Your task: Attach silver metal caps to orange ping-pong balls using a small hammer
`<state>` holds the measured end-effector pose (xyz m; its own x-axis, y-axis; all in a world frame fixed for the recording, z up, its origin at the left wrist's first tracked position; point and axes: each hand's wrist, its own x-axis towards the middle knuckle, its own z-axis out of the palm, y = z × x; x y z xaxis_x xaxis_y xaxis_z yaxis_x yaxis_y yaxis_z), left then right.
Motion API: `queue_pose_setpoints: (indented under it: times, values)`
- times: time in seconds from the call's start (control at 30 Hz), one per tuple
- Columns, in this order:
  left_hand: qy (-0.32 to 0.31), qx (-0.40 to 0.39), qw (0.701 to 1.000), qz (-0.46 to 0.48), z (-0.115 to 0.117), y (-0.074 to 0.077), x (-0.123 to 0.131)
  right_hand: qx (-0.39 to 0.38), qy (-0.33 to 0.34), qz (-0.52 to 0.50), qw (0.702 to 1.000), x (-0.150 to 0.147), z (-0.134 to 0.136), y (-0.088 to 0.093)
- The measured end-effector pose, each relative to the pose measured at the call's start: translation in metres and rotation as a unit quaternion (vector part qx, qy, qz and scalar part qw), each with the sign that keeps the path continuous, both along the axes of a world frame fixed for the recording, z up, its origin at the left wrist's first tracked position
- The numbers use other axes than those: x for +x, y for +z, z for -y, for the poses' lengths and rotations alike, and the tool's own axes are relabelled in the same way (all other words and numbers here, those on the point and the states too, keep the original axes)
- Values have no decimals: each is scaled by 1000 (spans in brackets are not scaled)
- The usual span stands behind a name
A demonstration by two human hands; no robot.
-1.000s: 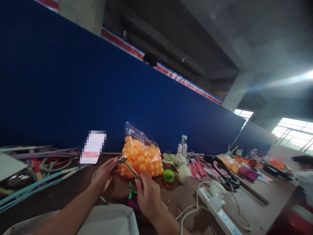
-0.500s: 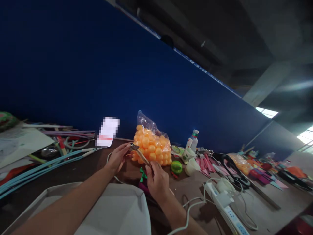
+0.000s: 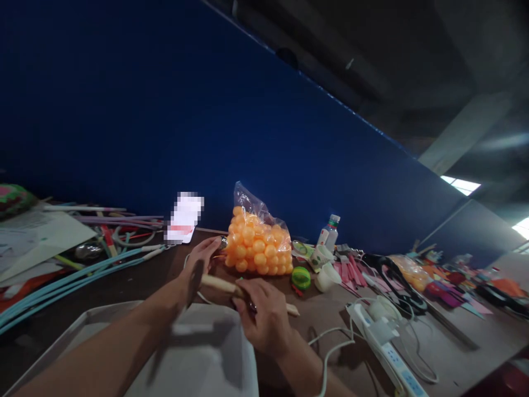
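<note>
My right hand (image 3: 264,314) is closed round the wooden handle of a hammer (image 3: 221,284). The hammer's dark head, smeared by motion, points left and passes in front of my left wrist. My left hand (image 3: 202,258) reaches to the left side of a clear bag of orange balls (image 3: 260,245), its fingers bent around a small shiny round thing (image 3: 223,242) that I cannot make out fully. A pale grey bin (image 3: 210,353) stands below my forearms, its rim close to my right hand.
A lit phone (image 3: 182,218) leans by the blue partition (image 3: 248,110). Light-blue cords (image 3: 82,284) lie at the left. Right of the bag are a green striped ball (image 3: 300,278), white cups (image 3: 328,277), a bottle (image 3: 330,234) and a power strip (image 3: 388,353) with trailing cables.
The hammer head has left my left fingertips and swung down and left, towards my left wrist. My right hand has turned with it. My left hand stays beside the bag.
</note>
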<state>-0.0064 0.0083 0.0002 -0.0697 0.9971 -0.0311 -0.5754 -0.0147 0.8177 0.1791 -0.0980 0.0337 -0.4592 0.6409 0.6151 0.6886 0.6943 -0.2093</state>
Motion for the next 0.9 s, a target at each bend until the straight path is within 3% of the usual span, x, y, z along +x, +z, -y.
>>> queue_pose_setpoints:
  times: [0.17, 0.27, 0.6, 0.9]
  values:
    - [18, -20, 999, -31, -2, 0, -2, -21, 130, 149, 980, -15, 24, 10]
    - [23, -20, 998, -53, -2, 0, -1, -44, 171, 208, 962, -20, 30, 10]
    - [23, 36, 979, -199, 7, 5, 0, -63, 184, 302, 933, -17, 33, 11]
    - [59, 130, 918, -371, 17, 2, 3, -75, 144, 319, 934, -25, 42, -26]
